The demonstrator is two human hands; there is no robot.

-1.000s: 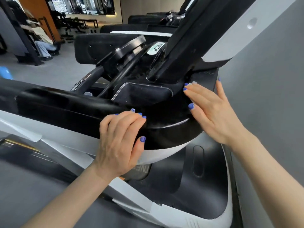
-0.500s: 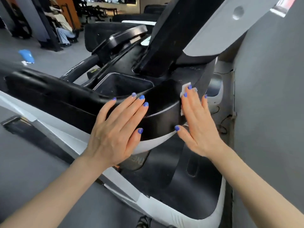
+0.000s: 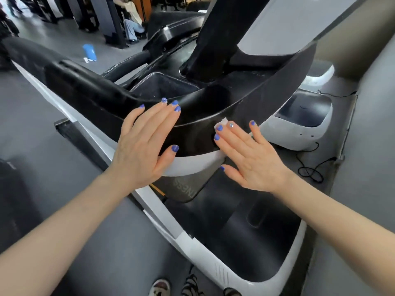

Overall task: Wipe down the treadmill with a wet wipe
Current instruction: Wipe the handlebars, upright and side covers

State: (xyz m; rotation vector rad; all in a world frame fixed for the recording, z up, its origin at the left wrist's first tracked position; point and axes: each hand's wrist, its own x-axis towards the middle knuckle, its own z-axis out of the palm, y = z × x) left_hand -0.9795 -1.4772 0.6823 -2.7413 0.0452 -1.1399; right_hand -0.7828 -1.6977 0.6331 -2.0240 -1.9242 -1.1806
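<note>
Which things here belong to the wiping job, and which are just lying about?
Part of the job:
- treadmill
- wet wipe, pressed under the right hand
- left hand, flat on the treadmill

Just lying about:
- blue object on the floor
- black cable

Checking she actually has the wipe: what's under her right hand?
A white wet wipe peeks out beyond the right hand's fingertips, against the black treadmill console. The rest is covered.

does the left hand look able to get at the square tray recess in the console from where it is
Probably yes. The left hand lies flat on the black console rim, its fingers just short of the tray recess, with nothing between.
</note>
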